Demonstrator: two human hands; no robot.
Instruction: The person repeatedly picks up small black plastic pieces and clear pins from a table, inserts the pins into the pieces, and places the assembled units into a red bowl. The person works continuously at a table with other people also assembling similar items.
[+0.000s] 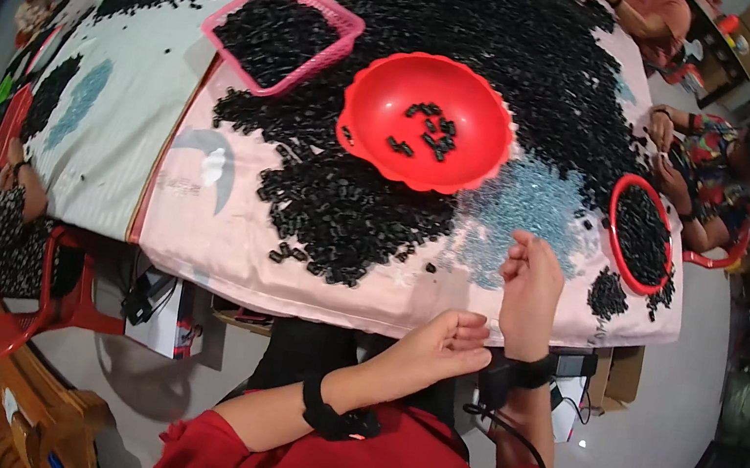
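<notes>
My left hand (442, 342) is just off the front edge of the pink-covered table, palm turned right, fingers loosely bent and the thumb apart from them. Nothing shows in it. My right hand (531, 295) is raised over the table edge, beside a scatter of thin silvery-blue pieces (524, 204). Its fingers are curled in, and whatever may be between them is too small to make out. Ahead and to the left lies a heap of small black parts (348, 220). Behind it stands a red scalloped bowl (382, 101) holding several black parts.
A pink basket (345, 26) full of black parts stands at the far left. To the right is a red round basket (617, 220), also filled. A large black spread (491, 15) covers the far table. Other people (743, 167) sit around; a red chair (74, 283) stands left.
</notes>
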